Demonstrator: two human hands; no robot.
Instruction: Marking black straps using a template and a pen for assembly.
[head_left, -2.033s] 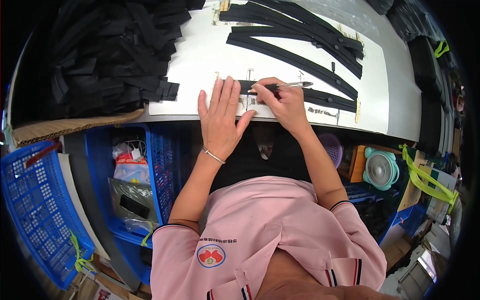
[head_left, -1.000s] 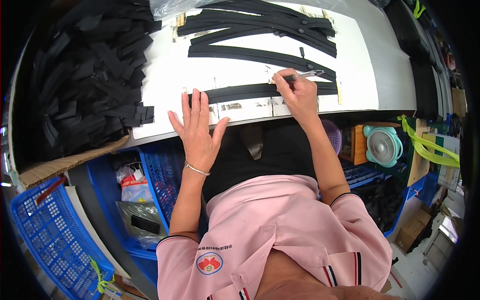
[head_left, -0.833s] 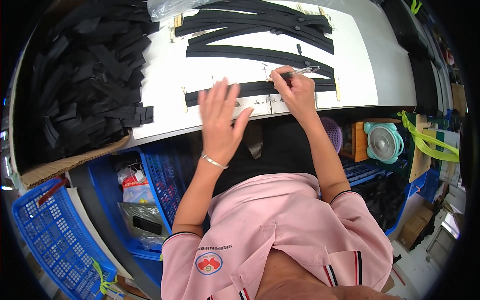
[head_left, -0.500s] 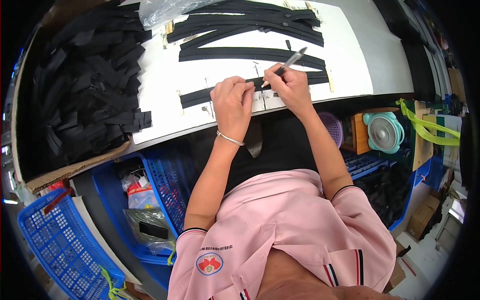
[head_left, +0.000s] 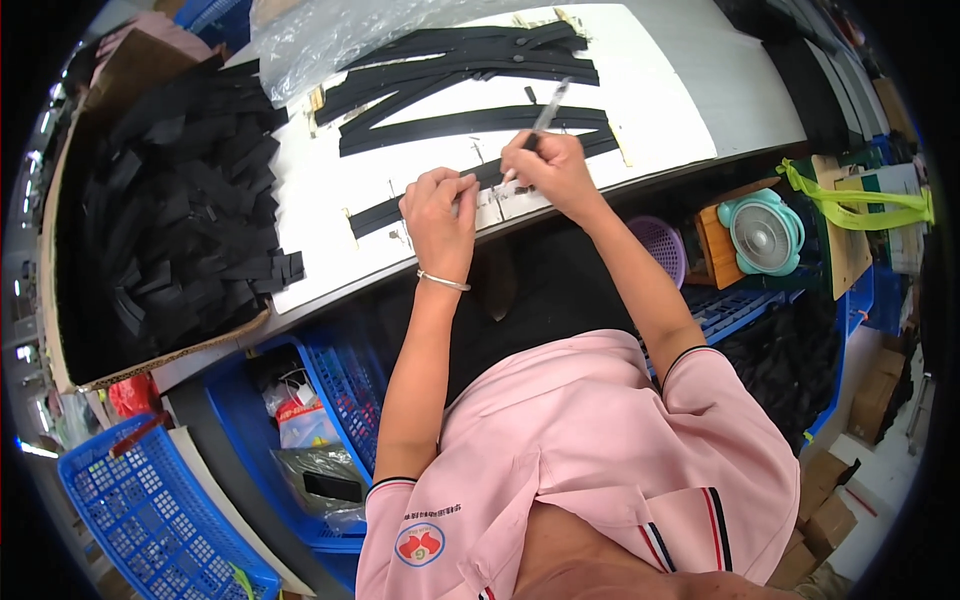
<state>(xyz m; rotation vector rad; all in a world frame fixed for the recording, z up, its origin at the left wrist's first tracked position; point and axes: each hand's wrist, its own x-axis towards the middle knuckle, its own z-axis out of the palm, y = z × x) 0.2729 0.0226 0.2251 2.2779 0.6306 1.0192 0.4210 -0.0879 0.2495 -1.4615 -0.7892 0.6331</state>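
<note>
A long black strip (head_left: 375,218), which looks like zipper tape, lies along the near side of a white board (head_left: 310,265). My left hand (head_left: 438,215) is curled over it, with fingers and thumb closed at the strip; the fingertips are partly hidden. A bracelet circles that wrist. In my right hand (head_left: 560,175) is a clear-barrelled pen (head_left: 551,108), tilted, its pale tip down near the strip's near edge, just right of my left thumb. Dark marks (head_left: 500,203) show on the board by the tip. More black strips (head_left: 470,122) lie farther up, with a small black piece (head_left: 530,95) beside them.
A cardboard box (head_left: 62,330) heaped with black strips (head_left: 190,200) stands at the left. Clear plastic film (head_left: 320,45) lies at the back. Blue baskets (head_left: 165,500) are below left. A purple basket (head_left: 660,248) and a turquoise fan (head_left: 762,232) sit right, below the table edge.
The whole view has shifted, so the board sits farther left. The pen tip has moved slightly away from my left thumb, toward the near edge of the strip. My left hand stays on the strip.
</note>
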